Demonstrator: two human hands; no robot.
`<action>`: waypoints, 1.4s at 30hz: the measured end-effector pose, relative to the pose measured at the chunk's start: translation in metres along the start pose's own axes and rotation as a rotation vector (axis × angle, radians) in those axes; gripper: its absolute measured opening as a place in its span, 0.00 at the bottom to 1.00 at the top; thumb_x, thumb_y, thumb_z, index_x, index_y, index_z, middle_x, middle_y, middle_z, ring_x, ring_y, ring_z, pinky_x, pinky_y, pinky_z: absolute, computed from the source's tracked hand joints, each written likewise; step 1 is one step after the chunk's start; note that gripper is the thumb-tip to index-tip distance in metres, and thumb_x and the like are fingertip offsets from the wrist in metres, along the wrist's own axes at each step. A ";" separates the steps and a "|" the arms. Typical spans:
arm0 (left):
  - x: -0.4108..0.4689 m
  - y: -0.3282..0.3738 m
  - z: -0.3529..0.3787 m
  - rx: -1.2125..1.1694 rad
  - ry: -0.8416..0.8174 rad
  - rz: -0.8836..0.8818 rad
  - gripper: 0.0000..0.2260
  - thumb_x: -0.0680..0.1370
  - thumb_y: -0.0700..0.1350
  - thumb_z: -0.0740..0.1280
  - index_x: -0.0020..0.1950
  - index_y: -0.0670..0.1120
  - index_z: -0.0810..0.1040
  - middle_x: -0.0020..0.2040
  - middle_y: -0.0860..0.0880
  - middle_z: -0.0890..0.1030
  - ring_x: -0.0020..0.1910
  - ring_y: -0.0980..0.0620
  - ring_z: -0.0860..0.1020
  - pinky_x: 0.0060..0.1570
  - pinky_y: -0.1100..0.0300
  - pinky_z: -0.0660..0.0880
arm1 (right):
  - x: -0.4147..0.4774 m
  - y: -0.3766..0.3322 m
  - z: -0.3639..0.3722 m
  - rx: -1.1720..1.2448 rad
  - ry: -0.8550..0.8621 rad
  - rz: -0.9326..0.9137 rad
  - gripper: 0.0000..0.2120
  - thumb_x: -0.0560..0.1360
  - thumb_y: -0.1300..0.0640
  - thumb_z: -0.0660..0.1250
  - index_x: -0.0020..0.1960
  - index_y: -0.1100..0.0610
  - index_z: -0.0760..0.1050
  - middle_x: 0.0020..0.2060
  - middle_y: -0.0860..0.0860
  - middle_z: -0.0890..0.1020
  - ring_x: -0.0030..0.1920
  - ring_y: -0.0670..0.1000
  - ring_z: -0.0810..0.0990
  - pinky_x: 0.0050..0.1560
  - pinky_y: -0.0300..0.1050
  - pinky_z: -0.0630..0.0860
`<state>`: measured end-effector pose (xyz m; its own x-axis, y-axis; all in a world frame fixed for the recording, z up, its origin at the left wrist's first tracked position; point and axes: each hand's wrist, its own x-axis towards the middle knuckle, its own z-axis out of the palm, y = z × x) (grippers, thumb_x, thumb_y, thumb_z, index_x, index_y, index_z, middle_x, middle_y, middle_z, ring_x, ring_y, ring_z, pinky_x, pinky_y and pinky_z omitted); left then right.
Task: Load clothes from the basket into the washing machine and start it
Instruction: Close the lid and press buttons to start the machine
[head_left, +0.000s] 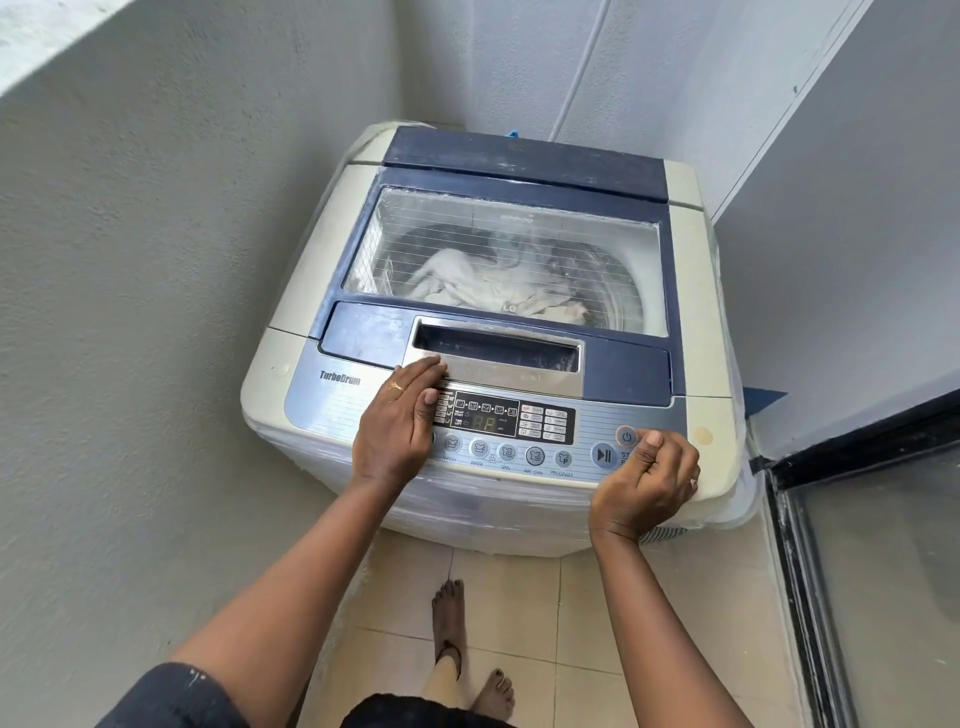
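top-loading washing machine (291, 332) in a corner between grey walls, lid (519, 171) shut, pale clothes (483, 283) visible through the glass window, lying in the drum. control panel (587, 434) along the near edge, lit, display (483, 423) showing green digits. left hand (397, 426) flat on the left part of the panel, fingers (423, 369) together and stretched out, tips touching the lower edge of the silver lid handle (498, 358), thumb across the left end of the display; gripping nothing. right hand (647, 480) at the right end of the panel, fingers curled into a loose fist, thumb (652, 441) tip just beside the round power button (627, 436), contact impossible to tell. start/pause button (603, 455) just left of that hand, uncovered. bare feet (449, 618) on beige floor tiles (519, 587) below. dark-framed glass door (857, 545) at the right. no basket in view.
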<state>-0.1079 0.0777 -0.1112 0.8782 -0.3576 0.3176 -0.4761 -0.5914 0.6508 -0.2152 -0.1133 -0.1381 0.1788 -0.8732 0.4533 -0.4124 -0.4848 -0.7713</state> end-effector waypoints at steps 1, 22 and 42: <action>0.000 0.000 -0.002 -0.073 0.035 -0.010 0.36 0.80 0.63 0.40 0.62 0.42 0.78 0.63 0.47 0.78 0.64 0.53 0.74 0.64 0.61 0.68 | 0.000 -0.001 0.000 -0.001 0.004 0.004 0.18 0.78 0.57 0.55 0.41 0.66 0.78 0.43 0.62 0.81 0.47 0.54 0.72 0.49 0.48 0.64; -0.068 -0.038 0.019 0.160 0.181 0.215 0.15 0.75 0.41 0.58 0.61 0.47 0.70 0.61 0.47 0.69 0.62 0.46 0.69 0.69 0.55 0.57 | -0.070 0.006 0.002 -0.014 -0.286 -0.711 0.15 0.81 0.49 0.51 0.58 0.58 0.70 0.57 0.56 0.71 0.59 0.58 0.69 0.67 0.46 0.58; -0.074 -0.036 0.059 0.334 0.315 0.399 0.13 0.81 0.51 0.57 0.66 0.55 0.70 0.56 0.50 0.68 0.65 0.53 0.60 0.73 0.59 0.52 | -0.091 0.024 0.014 -0.201 -0.247 -0.961 0.27 0.71 0.63 0.60 0.69 0.52 0.61 0.68 0.51 0.62 0.77 0.51 0.51 0.76 0.49 0.44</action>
<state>-0.1579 0.0827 -0.1990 0.5761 -0.3973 0.7143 -0.7145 -0.6692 0.2040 -0.2289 -0.0461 -0.2038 0.6845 -0.1143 0.7200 -0.1352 -0.9904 -0.0287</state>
